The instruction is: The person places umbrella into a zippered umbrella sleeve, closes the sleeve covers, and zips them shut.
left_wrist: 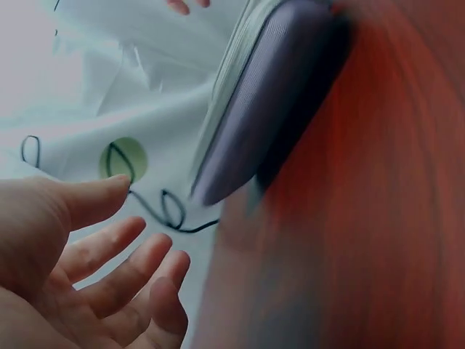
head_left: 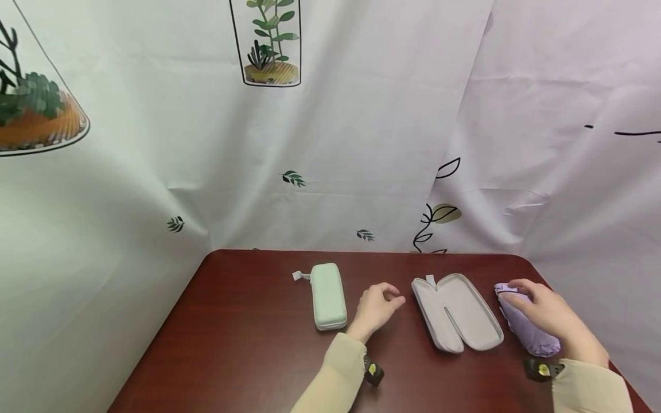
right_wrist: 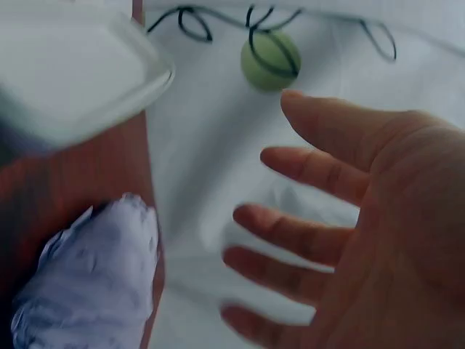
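Observation:
A zip case (head_left: 472,318) lies spread open on the table, its pale lining upward; the left wrist view shows its purple shell (left_wrist: 251,109). My left hand (head_left: 376,308) hovers left of this case, fingers loosely bent, holding nothing. To the case's right is a purple rolled fabric bundle (head_left: 527,326), much like a folded compact umbrella, partly hidden by my right hand (head_left: 548,312) in the head view. The right wrist view has those fingers spread and apart from the bundle (right_wrist: 98,280). A closed mint-green zip case (head_left: 328,295) with a pull tab sits left of my left hand.
The dark red wooden table (head_left: 248,344) has rounded far corners. White cloth (head_left: 330,143) printed with plants hangs right behind and along its sides. The fabric bundle lies close to the table's right edge.

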A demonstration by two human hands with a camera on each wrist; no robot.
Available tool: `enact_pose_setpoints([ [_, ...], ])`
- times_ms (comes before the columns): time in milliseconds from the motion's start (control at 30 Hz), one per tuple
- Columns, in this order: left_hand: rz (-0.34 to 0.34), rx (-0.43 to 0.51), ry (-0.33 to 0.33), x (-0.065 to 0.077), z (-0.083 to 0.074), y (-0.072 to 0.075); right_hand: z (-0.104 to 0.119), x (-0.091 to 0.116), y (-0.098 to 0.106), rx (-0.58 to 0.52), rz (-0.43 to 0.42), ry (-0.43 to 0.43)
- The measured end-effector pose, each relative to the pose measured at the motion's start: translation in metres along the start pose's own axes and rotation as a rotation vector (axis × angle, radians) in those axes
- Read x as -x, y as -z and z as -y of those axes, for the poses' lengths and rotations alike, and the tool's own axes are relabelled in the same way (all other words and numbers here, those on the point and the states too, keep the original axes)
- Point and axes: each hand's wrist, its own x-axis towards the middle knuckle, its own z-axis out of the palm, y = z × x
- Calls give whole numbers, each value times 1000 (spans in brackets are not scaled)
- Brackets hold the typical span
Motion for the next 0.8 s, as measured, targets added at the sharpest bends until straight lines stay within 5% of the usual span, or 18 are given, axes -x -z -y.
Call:
enact_pose_setpoints([
  [367,-134,287,131,-8,-9,-49,-38,8,0,-10,5,-109],
  [800,-173,357,167,-17,-9,-63,-43,0,-32,-31,-96,-165],
])
